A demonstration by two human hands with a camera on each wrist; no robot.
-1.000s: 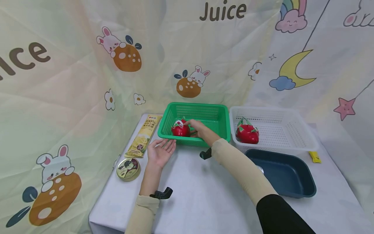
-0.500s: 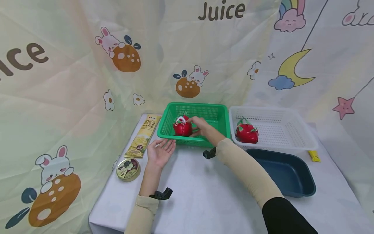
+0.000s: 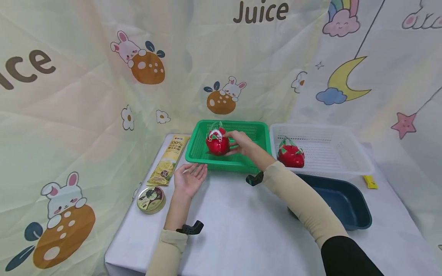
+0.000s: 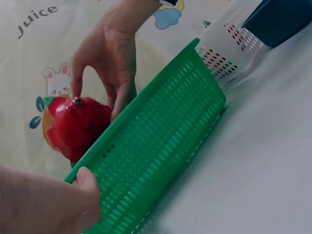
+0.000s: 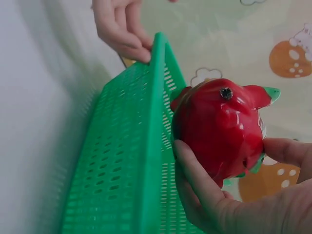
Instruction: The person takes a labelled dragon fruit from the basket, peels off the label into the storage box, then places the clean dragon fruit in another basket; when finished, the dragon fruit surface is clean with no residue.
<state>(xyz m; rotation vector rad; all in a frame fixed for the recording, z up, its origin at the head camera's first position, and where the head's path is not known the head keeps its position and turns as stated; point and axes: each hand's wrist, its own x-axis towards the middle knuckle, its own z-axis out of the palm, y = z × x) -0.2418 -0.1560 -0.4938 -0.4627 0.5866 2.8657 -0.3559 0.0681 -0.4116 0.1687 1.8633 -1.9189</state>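
Right hand (image 3: pixel 239 142), centre of the head frame: fingers grasping a red dragon fruit (image 3: pixel 217 143), green-tipped scales, glossy skin. Right wrist view: digits set against two sides of the fruit, a small dark spot on its skin facing the camera.

Fruit sits over the left half of a green perforated basket (image 3: pixel 229 165); in the left wrist view much of it shows above the rim. Contact with the basket floor: cannot tell.

Left hand (image 3: pixel 189 181), just left of lower centre: palm up, fingers loosely extended, grasping nothing, tips touching the basket's rim near its front left corner.

Right of centre: white perforated basket (image 3: pixel 335 151) just beside the green one, a second dragon fruit (image 3: pixel 291 156) in its left end. Below that, dark blue basin (image 3: pixel 352 205), partly hidden behind the right sleeve (image 3: pixel 305 203). Small yellow packet (image 3: pixel 370 182) near the white basket's front right corner.

Left of the green basket: long yellow packet (image 3: pixel 169 160) printed "100%", lying flat; round tin (image 3: pixel 151 200) just below it. White cloth (image 3: pixel 228 230) under all. Backdrop (image 3: pixel 193 46) carries cartoon rabbits and "Juice", upper centre.
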